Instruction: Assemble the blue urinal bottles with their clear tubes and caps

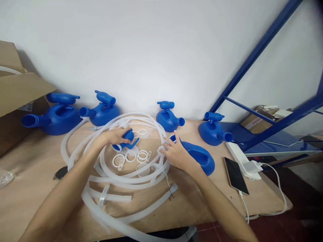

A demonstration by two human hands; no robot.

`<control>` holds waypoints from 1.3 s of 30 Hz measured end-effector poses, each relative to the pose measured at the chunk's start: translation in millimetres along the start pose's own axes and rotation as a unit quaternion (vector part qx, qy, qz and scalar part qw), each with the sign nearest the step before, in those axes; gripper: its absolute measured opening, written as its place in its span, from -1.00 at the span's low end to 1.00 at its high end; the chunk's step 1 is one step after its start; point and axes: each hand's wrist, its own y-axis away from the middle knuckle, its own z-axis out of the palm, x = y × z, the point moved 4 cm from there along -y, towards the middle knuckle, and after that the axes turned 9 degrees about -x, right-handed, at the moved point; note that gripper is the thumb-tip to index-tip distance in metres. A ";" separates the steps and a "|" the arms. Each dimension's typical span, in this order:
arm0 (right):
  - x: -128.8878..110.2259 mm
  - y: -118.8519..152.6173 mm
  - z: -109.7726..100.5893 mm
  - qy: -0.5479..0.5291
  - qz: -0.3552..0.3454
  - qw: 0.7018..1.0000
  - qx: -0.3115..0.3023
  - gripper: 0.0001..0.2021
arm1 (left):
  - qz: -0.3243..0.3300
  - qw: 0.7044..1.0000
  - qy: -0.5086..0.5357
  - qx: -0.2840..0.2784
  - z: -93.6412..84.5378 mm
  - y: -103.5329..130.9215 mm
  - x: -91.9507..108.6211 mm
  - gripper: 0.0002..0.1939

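My left hand (116, 135) is closed over a blue bulb-shaped cap (128, 136) with a flat blue tab, above the tabletop. A white ring shows by the cap's round mouth. My right hand (176, 153) reaches across the neck of a blue jug (202, 156), fingers spread near its mouth. Its lower fingertips touch or hover by a small translucent ring (160, 150); which of these, I cannot tell. Between the hands lie several white rings (118, 161) and clear discs. A coil of translucent hose (121, 183) surrounds them.
Several more blue jugs (102, 114) with caps stand along the wall. A cardboard box (22, 90) is at the left. At the right lie a phone (236, 174) and a white power strip (239, 156) with cables. A blue metal shelf (252, 50) rises behind them.
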 end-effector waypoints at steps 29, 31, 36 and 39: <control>94.6 98.9 -7.7 -0.235 0.284 0.907 0.203 -0.67 | 0.316 0.898 -0.195 0.236 -35.5 -39.9 161.4 -0.40; 101.8 110.0 12.3 -0.283 0.275 0.912 0.113 -0.67 | 0.309 0.889 -0.234 0.243 -23.4 -49.1 161.4 -0.50; 104.1 112.9 41.4 -0.324 0.280 0.900 0.075 -0.60 | 0.352 0.894 -0.194 0.197 12.9 -57.6 183.8 -0.50; 101.6 109.1 45.3 -0.354 0.277 0.890 0.080 -0.59 | 0.364 0.915 -0.105 0.136 29.2 -59.5 189.0 -0.41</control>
